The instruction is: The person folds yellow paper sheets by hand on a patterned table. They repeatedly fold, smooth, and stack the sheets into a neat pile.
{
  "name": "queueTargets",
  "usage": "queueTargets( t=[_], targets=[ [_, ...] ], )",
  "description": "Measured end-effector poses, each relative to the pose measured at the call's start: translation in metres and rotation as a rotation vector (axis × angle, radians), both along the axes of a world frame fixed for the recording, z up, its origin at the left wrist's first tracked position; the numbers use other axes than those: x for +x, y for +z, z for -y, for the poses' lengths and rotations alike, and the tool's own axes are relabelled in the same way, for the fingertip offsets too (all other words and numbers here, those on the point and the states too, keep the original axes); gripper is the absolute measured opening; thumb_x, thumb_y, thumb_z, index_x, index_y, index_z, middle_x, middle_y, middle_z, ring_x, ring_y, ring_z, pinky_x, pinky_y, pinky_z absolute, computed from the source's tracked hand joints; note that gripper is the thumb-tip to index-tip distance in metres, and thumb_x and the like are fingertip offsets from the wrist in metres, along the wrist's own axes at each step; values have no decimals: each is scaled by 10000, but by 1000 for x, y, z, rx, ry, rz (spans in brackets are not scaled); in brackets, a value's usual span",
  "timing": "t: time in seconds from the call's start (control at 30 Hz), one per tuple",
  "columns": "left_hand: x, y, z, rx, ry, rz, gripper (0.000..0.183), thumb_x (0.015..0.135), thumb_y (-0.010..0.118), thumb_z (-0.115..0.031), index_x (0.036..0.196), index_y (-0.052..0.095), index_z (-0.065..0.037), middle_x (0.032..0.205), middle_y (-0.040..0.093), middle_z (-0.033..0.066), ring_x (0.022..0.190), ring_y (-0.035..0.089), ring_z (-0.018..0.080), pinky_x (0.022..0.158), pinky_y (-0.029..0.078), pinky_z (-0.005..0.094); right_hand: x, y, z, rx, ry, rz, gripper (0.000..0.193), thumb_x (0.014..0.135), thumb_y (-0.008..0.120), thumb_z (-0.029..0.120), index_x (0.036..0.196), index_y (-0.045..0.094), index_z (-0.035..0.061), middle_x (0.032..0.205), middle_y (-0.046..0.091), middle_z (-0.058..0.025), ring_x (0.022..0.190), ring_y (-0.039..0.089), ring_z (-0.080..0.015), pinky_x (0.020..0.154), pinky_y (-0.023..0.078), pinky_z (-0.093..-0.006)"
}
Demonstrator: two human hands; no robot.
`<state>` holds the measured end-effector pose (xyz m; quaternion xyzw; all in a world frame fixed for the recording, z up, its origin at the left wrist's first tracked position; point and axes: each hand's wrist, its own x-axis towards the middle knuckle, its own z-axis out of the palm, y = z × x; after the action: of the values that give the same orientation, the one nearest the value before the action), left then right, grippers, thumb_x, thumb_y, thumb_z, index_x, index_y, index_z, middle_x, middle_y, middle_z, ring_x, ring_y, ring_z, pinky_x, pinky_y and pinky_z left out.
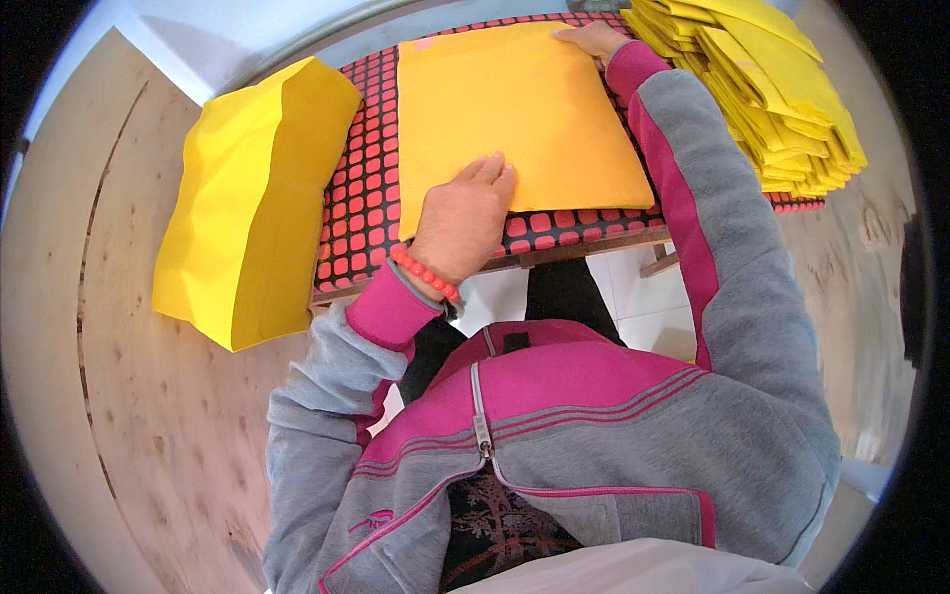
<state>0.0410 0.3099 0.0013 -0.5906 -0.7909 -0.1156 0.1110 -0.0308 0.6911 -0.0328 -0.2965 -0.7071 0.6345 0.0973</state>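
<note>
A flat orange-yellow square of felt-like fabric [524, 119] lies on the table in front of me. My left hand [463, 218], with a red bead bracelet at the wrist, rests palm down on its near left part, fingers stretched out. At the far right corner, my right hand [594, 42] touches the fabric's edge with its fingers reaching left. Whether anything is under those fingertips is hard to see. Left of the square stands a folded yellow fabric piece [252, 198], partly over the table's left edge.
A thick stack of yellow folded fabric pieces [782, 99] lies at the far right of the table, beside my right arm. Red-and-black patterned cloth [356, 198] covers the tabletop. Wooden boards [148, 396] extend on the left, and a pale wall stands behind.
</note>
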Motion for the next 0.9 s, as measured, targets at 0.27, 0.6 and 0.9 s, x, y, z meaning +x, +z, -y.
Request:
queueTargets(
  t=[0.27, 0.6, 0.9],
  targets=[
    [5, 14, -7, -136, 46, 43, 382, 848, 567, -46, 1230, 575, -18, 1290, 615, 147, 1153, 625, 325, 797, 581, 440, -15, -20, -2, 1086, 9, -204, 346, 874, 701, 266, 1075, 682, -15, 1024, 704, -189, 904, 665, -294, 761, 524, -385],
    [-17, 48, -4, -289, -180, 169, 417, 927, 644, -258, 1249, 603, 4, 1280, 617, 183, 1147, 622, 377, 912, 544, 426, -46, -41, -43, 373, 129, -120, 353, 854, 792, 324, 938, 723, -12, 868, 733, -82, 693, 677, -150, 632, 521, -291],
    [-121, 39, -92, -362, 43, 736, 347, 1020, 557, -302, 959, 658, 25, 842, 702, 84, 818, 700, 177, 787, 560, 304, -42, -49, -42, 279, 131, -225, 348, 884, 771, 322, 1003, 718, -1, 876, 726, -45, 701, 663, -119, 636, 524, -279]
  ],
)
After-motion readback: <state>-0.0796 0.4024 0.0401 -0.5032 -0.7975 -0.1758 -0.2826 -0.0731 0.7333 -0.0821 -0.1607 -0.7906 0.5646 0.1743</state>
